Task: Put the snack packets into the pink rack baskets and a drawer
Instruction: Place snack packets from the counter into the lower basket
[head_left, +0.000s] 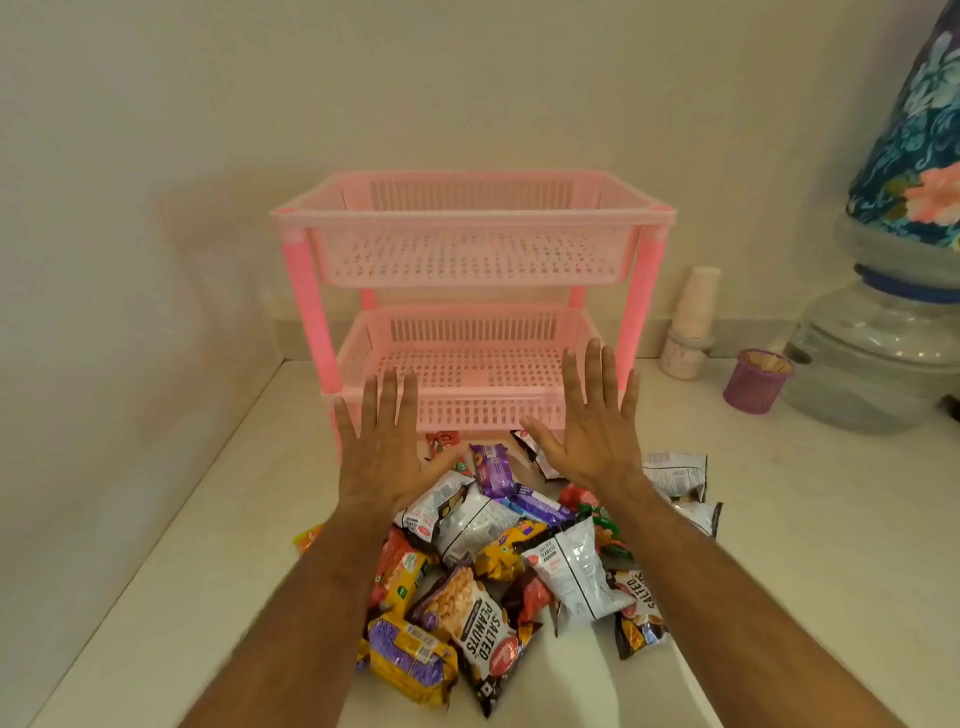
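Both hands, left (382, 457) and right (592, 436), flat and wide, holding nothing, above the packets (498, 561) heaped on the surface (182, 571) before the bare rack (467, 291); best grab top packets first, fill the lower basket (457, 358)

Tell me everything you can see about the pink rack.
The pink rack looks like plastic: two pale, perforated rectangular baskets, one above the other, joined by brighter pink corner posts. Both baskets look empty. It stands upright on the white counter, close to the corner of the walls. The snack packets lie in a heap in front of it. The left hand and right hand hover before the lower basket; whether they touch it is unclear.
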